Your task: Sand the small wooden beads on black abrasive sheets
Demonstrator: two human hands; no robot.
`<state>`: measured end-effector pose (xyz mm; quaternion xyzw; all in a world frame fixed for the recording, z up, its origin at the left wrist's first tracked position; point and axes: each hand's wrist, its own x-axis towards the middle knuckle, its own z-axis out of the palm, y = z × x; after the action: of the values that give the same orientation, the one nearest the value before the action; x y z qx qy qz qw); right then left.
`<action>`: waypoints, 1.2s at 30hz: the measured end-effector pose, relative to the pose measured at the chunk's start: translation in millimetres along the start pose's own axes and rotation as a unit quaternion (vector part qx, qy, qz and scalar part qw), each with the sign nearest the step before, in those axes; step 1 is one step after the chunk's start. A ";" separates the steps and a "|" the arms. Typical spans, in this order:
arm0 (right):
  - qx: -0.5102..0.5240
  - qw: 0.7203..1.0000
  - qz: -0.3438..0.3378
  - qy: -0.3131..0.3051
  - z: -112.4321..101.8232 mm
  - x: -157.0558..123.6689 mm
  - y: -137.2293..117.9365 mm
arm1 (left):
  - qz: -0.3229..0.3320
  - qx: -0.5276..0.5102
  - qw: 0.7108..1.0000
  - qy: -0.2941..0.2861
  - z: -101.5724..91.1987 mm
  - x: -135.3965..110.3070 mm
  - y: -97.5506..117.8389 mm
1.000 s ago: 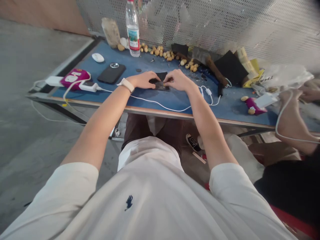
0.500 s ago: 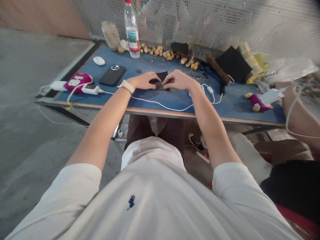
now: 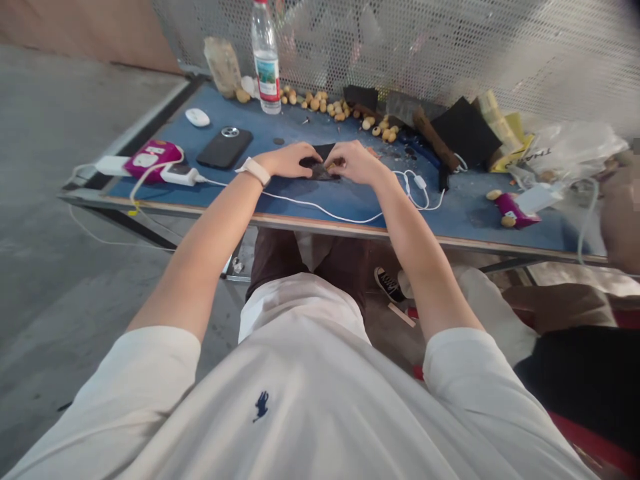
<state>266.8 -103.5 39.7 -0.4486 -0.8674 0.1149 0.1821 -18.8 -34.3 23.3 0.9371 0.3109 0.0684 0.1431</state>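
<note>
Listing what we find: one dark sheet (image 3: 324, 149), lying on the blue surface (image 3: 465, 207), toward the front. Left hand (image 3: 290, 160): thumb and fingers parted, resting at the sheet's left side. Right hand (image 3: 356, 162): fingers bent over one small tan piece (image 3: 331, 168) at the sheet's right part; whether it is pinched or merely touched, we cannot tell. Progress, in our judgement: handling unfinished, the piece not yet set free and the sheet not yet left alone by either hand; any finished item we cannot make out. Also entered: tan rounded pieces (image 3: 317, 103), many, loose along the back, apart from both hands, worked or unworked we cannot say; one bottle (image 3: 267, 73), upright, among their left end; one black phone (image 3: 225, 148), left of the left hand; one white cable (image 3: 320, 208), running nearer us than the sheet.
</note>
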 end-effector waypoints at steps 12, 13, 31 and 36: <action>0.026 0.999 0.015 0.019 1.3 -4.1 4.2 | 0.008 -0.011 1.000 0.005 1.9 1.2 -6.4; 0.028 0.999 0.018 0.024 2.5 -3.1 4.5 | 0.009 -0.012 1.000 0.005 2.0 1.3 -6.8; 0.022 0.999 0.024 0.028 -1.0 0.7 8.1 | 0.006 0.001 1.000 0.002 4.3 3.6 -10.3; 0.037 0.999 0.016 0.006 -5.0 -5.9 2.6 | 0.002 -0.006 1.000 0.007 6.7 5.0 -12.9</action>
<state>273.9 -106.7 42.0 -0.4561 -0.8540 0.1472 0.2023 -20.6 -22.8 13.2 0.9364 0.3096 0.0773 0.1462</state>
